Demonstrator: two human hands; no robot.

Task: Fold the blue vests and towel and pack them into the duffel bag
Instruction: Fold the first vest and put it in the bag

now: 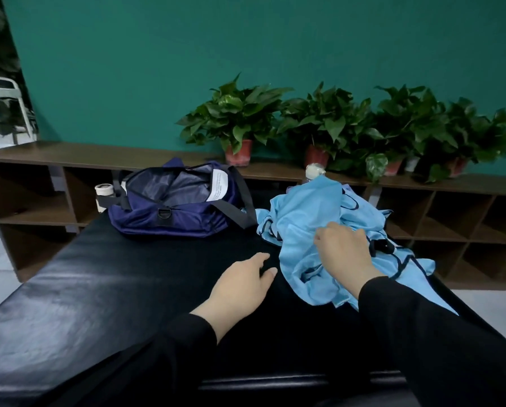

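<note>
A person in black sleeves leans over a black padded table [69, 289] with the packing job barely begun. The blue vests [307, 221] lie in 1 crumpled heap on the right side of the table, dark trim and cords tangled through the cloth, none of them visibly folded. The right hand [344, 254] rests on top of the heap, knuckles up, its fingers [326, 230] curled down into the fabric; whether they pinch it cannot be told from this angle. The left hand [240, 282] lies flat on the bare table just beside the heap, fingers straight and relaxed, holding nothing. The navy duffel bag [175, 207] sits at the far left of the table, well apart from both hands, unzipped and gaping, its lining showing and nothing of the clothing visible inside. No towel can be picked out; it may be buried in the heap. A capped bottle [314, 171] pokes up behind the vests, and potted plants [237, 121] line the shelf [69, 154] beyond. By the look of it, every fold and all the packing remain to be done.
</note>
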